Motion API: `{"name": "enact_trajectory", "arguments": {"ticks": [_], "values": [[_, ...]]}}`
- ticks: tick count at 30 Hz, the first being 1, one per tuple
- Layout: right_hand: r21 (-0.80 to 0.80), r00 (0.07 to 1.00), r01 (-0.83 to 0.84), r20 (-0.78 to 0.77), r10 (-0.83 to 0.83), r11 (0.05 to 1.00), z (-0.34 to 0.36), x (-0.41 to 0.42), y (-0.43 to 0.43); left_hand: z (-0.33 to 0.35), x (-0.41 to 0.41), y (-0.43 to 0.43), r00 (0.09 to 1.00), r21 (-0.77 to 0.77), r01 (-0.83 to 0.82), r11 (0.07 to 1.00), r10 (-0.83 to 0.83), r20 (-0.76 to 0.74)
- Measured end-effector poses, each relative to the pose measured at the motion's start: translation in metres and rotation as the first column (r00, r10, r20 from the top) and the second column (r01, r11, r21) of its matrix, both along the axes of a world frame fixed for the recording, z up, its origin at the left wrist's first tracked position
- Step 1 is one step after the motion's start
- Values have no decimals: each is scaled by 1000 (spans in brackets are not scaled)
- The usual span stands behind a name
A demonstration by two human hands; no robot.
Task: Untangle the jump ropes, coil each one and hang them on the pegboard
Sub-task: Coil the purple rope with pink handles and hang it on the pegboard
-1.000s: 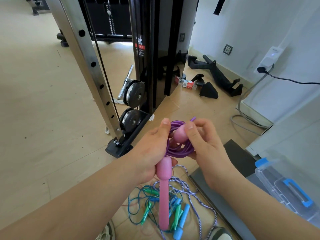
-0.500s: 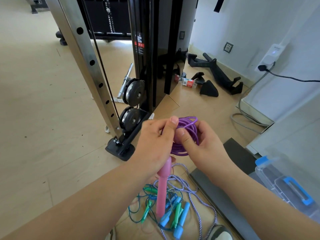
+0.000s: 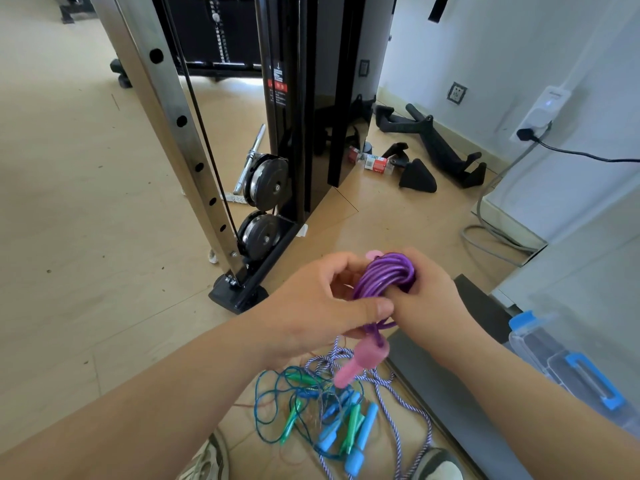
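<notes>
A purple jump rope [image 3: 382,277] is wound into a tight coil in front of me. My left hand [image 3: 313,308] and my right hand [image 3: 429,296] both grip the coil from either side. One pink handle [image 3: 360,363] dangles below the coil, tilted down to the left; the tip of the other pink handle [image 3: 374,254] peeks out above it. On the floor below lies a tangle of jump ropes [image 3: 322,407]: thin blue and green cords with blue and green handles, and a purple-and-white braided rope [image 3: 398,441]. No pegboard is in view.
A cable machine frame [image 3: 180,140] with black pulleys [image 3: 268,181] stands ahead on the wooden floor. Black attachments [image 3: 436,143] lie by the wall. A dark mat [image 3: 446,393] and a clear plastic bin with blue latches [image 3: 571,368] sit at the right. My shoes [image 3: 436,465] show at the bottom.
The second pink handle has been tucked up behind the coil. The hanging handle has swung from vertical to a slant, and both hands have closed around the coil.
</notes>
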State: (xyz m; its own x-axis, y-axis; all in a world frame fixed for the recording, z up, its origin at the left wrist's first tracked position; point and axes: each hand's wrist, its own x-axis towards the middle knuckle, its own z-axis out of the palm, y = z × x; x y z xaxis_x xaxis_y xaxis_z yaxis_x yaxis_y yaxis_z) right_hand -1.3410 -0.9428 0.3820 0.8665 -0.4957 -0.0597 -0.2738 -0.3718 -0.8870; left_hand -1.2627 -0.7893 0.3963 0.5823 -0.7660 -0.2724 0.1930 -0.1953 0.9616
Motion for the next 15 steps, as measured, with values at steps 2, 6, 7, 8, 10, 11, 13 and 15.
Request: {"name": "enact_trajectory", "arguments": {"ticks": [2,6,7,8,10,11,13,15], "values": [[13,1000,-20,14,20,1000,0,-1,-1,-3,2,0,998,17,-10,1000,9,69],[117,996,-61,67,53,991,4,0,-1,0,12,1,977,46,-56,997,46,209],[174,995,-86,74,74,981,6,0,-1,1,14,2,978,47,-62,997,51,204],[254,991,-120,88,100,960,9,0,-3,1,16,3,980,45,-62,997,52,194],[422,979,-203,117,169,884,15,0,-9,2,19,5,984,44,-43,998,35,175],[478,969,-247,117,217,843,18,-1,-12,2,20,6,986,41,-29,999,22,168],[518,933,-346,98,347,783,21,-3,-16,3,20,8,986,28,-15,999,10,169],[519,889,-426,88,450,741,21,-6,-18,4,20,9,983,10,-35,999,32,179]]}}
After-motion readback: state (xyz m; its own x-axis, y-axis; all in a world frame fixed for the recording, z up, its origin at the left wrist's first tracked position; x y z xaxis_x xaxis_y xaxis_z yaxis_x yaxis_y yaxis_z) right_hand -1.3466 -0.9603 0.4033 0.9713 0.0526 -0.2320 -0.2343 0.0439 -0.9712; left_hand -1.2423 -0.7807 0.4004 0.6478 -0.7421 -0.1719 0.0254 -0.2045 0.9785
